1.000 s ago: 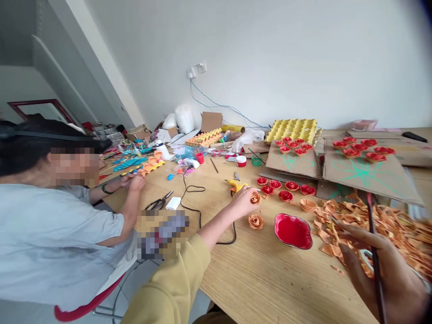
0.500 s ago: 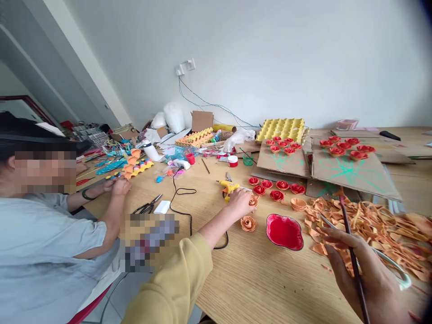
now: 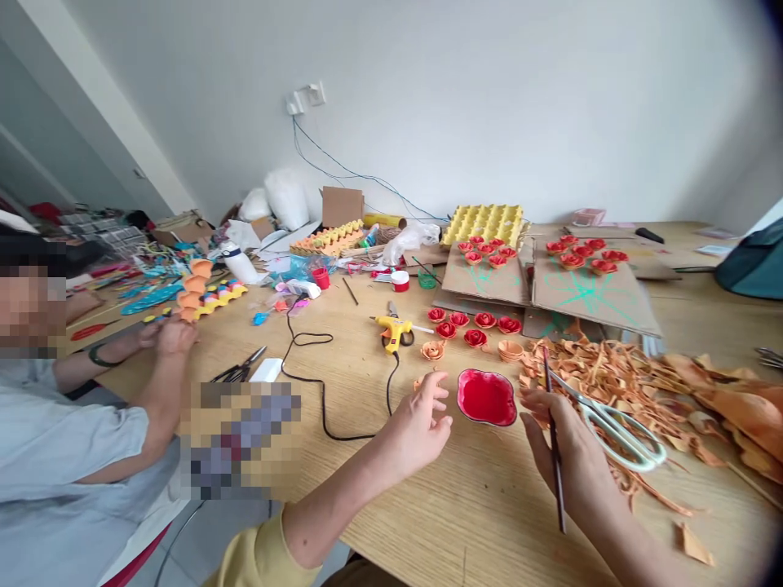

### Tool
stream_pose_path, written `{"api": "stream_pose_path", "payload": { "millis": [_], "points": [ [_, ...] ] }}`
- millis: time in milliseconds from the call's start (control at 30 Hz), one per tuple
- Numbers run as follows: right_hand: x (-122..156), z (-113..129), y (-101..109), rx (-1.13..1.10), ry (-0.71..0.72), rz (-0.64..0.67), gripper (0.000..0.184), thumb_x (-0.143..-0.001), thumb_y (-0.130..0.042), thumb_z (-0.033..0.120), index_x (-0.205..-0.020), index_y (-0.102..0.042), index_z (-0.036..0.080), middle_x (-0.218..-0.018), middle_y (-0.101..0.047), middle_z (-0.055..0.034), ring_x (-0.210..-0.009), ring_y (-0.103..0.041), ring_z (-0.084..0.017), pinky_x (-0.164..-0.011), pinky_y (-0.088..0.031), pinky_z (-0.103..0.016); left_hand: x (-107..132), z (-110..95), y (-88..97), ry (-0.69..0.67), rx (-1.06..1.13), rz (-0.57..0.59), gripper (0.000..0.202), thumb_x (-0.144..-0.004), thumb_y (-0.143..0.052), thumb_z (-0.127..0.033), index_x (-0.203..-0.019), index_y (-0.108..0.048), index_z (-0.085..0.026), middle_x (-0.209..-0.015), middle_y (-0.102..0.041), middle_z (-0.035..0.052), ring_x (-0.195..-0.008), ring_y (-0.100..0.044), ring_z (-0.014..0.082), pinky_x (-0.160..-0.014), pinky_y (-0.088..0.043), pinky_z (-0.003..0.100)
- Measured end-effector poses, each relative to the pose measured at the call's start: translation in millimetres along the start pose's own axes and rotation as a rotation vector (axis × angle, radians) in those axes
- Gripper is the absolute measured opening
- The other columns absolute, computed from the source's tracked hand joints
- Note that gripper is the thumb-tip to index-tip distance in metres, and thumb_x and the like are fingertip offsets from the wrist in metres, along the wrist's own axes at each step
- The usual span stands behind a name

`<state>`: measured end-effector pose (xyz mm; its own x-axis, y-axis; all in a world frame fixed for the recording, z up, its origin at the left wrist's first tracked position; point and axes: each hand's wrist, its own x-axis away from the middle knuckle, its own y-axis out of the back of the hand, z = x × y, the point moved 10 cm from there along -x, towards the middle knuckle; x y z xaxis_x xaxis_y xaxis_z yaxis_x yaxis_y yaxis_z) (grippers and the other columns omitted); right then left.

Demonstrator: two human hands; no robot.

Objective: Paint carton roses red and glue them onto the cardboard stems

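Observation:
My left hand (image 3: 422, 420) rests on the wooden table (image 3: 477, 514) just left of a red paint dish (image 3: 486, 397). Its fingers curl round an unpainted orange paper rose (image 3: 418, 383), which is mostly hidden behind them. My right hand (image 3: 568, 456) pinches a thin dark paintbrush (image 3: 554, 444), held nearly upright to the right of the dish. Another orange rose (image 3: 433, 350) lies beside a row of red painted roses (image 3: 472, 324).
White-handled scissors (image 3: 621, 428) lie on a heap of orange scraps (image 3: 648, 379). Behind are cardboard sheets (image 3: 587, 297) bearing red roses, a yellow egg tray (image 3: 483, 222) and a yellow glue gun (image 3: 393, 328) with its cord. A person's hands (image 3: 165, 334) work at far left.
My left hand set one orange rose down by the red roses, then drew back to the other rose near the dish. My right hand moved in with the brush. The view swung right.

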<state>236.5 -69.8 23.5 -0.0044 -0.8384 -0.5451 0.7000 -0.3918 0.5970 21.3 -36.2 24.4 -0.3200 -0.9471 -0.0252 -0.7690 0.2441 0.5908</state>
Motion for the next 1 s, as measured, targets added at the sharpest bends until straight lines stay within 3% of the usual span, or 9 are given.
{"api": "stream_pose_path", "payload": {
  "millis": [167,400,667,1000],
  "points": [
    [3,-1,-10,-0.041,-0.056,0.025,0.025,-0.102,-0.049,0.038,-0.122,-0.051,0.022,-0.116,-0.072,-0.0138,-0.101,-0.076,-0.027,-0.086,-0.062,-0.042,1,6,-27.8,0.087,0.234,0.084,0.070,-0.083,-0.055,-0.003,-0.148,-0.034,-0.017,-0.142,-0.058,0.0225,-0.123,-0.066,0.0254,-0.092,-0.059,0.037],
    [5,7,-18,-0.151,-0.087,0.091,0.019,-0.104,-0.045,0.037,-0.119,-0.047,0.024,-0.115,-0.075,-0.0118,-0.098,-0.077,-0.023,-0.083,-0.061,-0.038,-6,0,-37.9,0.114,0.506,0.039,0.074,-0.082,-0.053,-0.001,-0.149,-0.028,-0.019,-0.143,-0.058,0.0206,-0.120,-0.067,0.0214,-0.095,-0.058,0.034],
    [4,6,-19,-0.184,-0.121,0.078,0.016,-0.103,-0.046,0.034,-0.117,-0.048,0.027,-0.111,-0.076,-0.0092,-0.101,-0.076,-0.025,-0.082,-0.061,-0.038,-10,-4,-37.5,0.090,0.540,0.029,0.072,-0.084,-0.058,-0.003,-0.148,-0.028,-0.019,-0.143,-0.060,0.0199,-0.119,-0.069,0.0206,-0.103,-0.054,0.037],
    [1,-3,-22,-0.173,-0.136,0.091,0.017,-0.101,-0.048,0.034,-0.115,-0.049,0.026,-0.106,-0.076,-0.0084,-0.089,-0.074,-0.022,-0.084,-0.060,-0.040,-21,-6,-36.1,0.101,0.511,0.031,0.070,-0.089,-0.063,-0.016,-0.149,-0.026,-0.016,-0.136,-0.064,0.0211,-0.116,-0.070,0.0230,-0.103,-0.054,0.041]
  ]
}}
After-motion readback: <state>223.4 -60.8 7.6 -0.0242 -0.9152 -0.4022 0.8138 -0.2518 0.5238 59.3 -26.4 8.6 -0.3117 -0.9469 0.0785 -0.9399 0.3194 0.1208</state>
